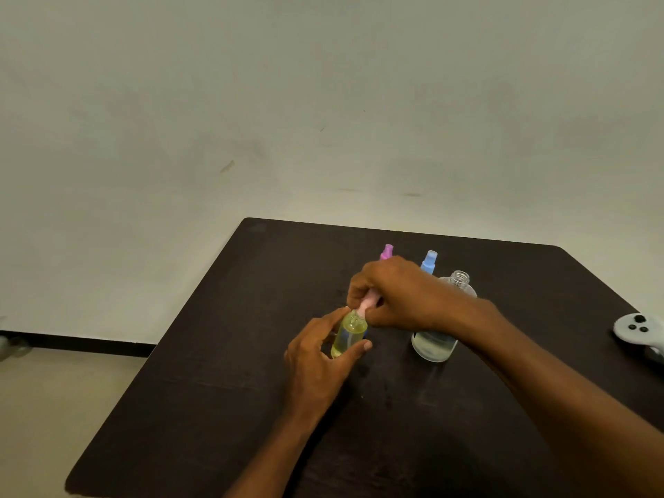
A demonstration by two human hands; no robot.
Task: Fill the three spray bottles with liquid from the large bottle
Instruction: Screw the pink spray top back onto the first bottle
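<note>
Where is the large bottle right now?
In the head view the large bottle stands uncapped on the dark table, right of centre, partly hidden behind the right forearm, just in front of the blue-topped spray bottle.

The small spray bottle (347, 336), clear and full of yellowish liquid, leans slightly in the left hand (319, 357), while the right hand (391, 292) pinches its pale pink spray top (367, 305) at the neck. Behind it, only the magenta spray top (387, 251) and the blue spray top (429, 262) of two more show. The large bottle (434, 345) stands upright and uncapped to the right, with clear liquid low inside.
</note>
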